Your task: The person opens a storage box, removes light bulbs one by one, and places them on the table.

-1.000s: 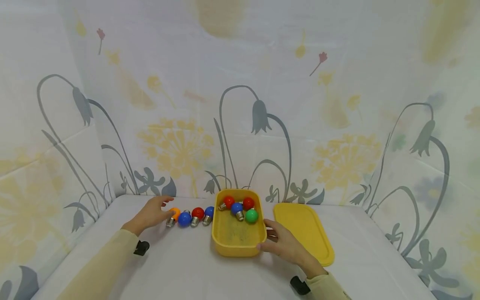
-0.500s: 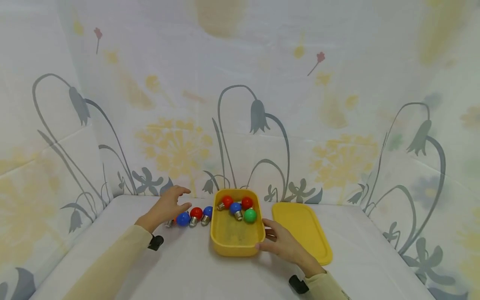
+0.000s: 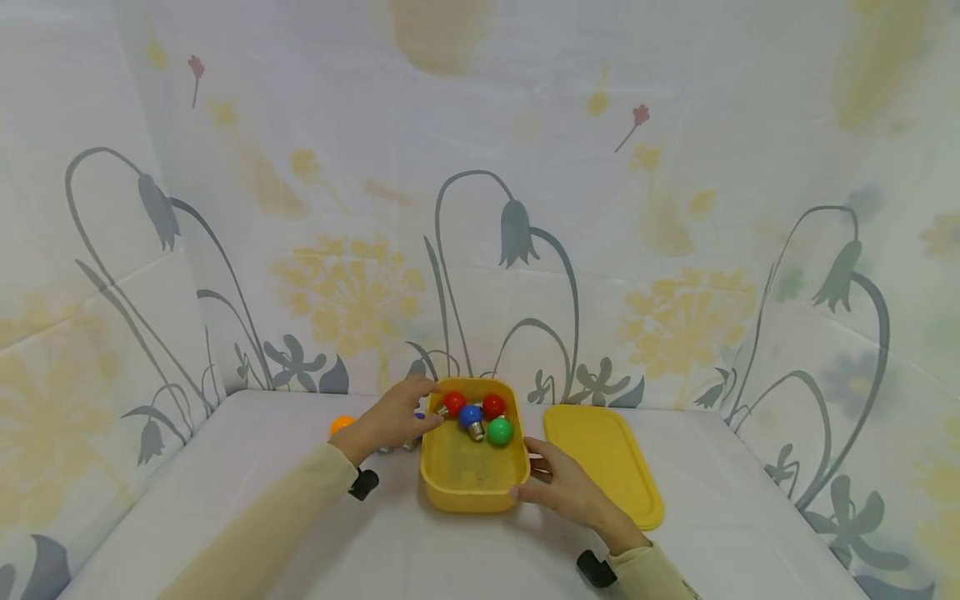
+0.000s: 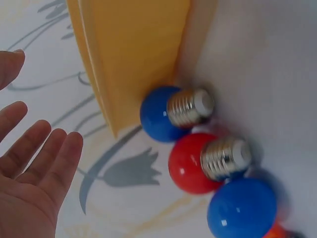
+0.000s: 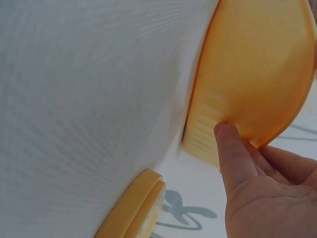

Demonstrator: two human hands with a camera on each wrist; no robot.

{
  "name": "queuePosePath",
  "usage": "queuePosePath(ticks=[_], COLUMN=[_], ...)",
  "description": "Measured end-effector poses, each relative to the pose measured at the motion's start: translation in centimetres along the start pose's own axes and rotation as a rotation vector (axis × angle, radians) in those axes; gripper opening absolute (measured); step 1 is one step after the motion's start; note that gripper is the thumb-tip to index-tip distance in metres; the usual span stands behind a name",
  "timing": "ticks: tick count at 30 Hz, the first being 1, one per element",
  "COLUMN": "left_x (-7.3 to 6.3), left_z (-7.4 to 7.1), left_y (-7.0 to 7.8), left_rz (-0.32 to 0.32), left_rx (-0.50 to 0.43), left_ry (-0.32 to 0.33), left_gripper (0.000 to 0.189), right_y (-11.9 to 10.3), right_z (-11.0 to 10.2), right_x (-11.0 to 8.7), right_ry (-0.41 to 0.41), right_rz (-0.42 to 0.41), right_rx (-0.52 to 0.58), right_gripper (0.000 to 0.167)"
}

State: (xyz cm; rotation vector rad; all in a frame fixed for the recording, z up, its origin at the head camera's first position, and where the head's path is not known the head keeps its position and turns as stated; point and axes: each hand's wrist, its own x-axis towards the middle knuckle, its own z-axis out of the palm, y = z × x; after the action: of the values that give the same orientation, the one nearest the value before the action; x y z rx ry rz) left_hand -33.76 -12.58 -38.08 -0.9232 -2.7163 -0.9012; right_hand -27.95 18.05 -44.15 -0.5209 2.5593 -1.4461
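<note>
My left hand (image 3: pixel 393 417) is over the left rim of the yellow plastic box (image 3: pixel 471 500), its fingers spread and nothing in them. Beneath it, beside the box, lies a row of small coloured light bulbs, mostly hidden in the head view. The left wrist view shows a blue bulb (image 4: pixel 161 114) against the box wall, then a red bulb (image 4: pixel 190 163) and another blue bulb (image 4: pixel 242 208). An orange bulb (image 3: pixel 342 424) ends the row. My right hand (image 3: pixel 566 487) rests against the box's right side, thumb (image 5: pixel 230 153) touching the wall near the front corner.
Inside the box, towards its back, lie two red bulbs, one at the right (image 3: pixel 493 406), a blue bulb (image 3: pixel 470 416) and a green bulb (image 3: pixel 500 431). A yellow lid (image 3: pixel 603 458) lies flat to the right. Flower-printed cloth (image 3: pixel 480 275) stands behind the white tabletop (image 3: pixel 360 542).
My left hand has moved right, from beside the orange bulb across the row to the box's left rim. My right hand has stayed at the box. The bulbs inside have not moved.
</note>
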Motion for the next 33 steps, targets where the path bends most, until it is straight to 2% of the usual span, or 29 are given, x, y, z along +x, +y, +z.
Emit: queuePosePath(ticks=[4,9,12,15,19,23,28,33], left_x=[0.9,1.9,2.3,2.6,3.1,4.1,5.2,5.7], left_z=[1.4,2.8,3.3,3.4,3.2,2.7,2.8,3.3], left_y=[0.6,1.2,1.5,1.8,2.2,2.7,2.9,3.3], left_rz=[0.005,0.086,0.077,0.025,-0.011,0.018,0.077,0.049], left_rx=[0.002,-0.011,-0.011,0.011,-0.007,-0.017,0.04,0.052], left_ry=[-0.05,-0.083,-0.113,-0.144,-0.166,-0.176,-0.176,-0.195], left_gripper=[0.042,0.042,0.045,0.046,0.043,0.038,0.039,0.042], right_y=[0.1,0.0,-0.2,-0.4,-0.2,-0.2,-0.2,0.0], right_z=[0.1,0.0,0.0,0.0,0.0,0.0,0.0,0.0], right_x=[0.1,-0.1,-0.2,-0.2,0.0,0.1,0.0,0.0], right_ry=[-0.008,0.0,0.001,-0.002,-0.005,0.0,-0.006,-0.008], right_rz=[0.009,0.003,-0.007,-0.012,-0.008,-0.013,-0.006,-0.006], right_rx=[0.021,0.003,-0.003,-0.003,-0.006,-0.021,-0.025,-0.02], right_gripper=[0.085,0.083,0.082,0.083,0.083,0.084,0.084,0.084])
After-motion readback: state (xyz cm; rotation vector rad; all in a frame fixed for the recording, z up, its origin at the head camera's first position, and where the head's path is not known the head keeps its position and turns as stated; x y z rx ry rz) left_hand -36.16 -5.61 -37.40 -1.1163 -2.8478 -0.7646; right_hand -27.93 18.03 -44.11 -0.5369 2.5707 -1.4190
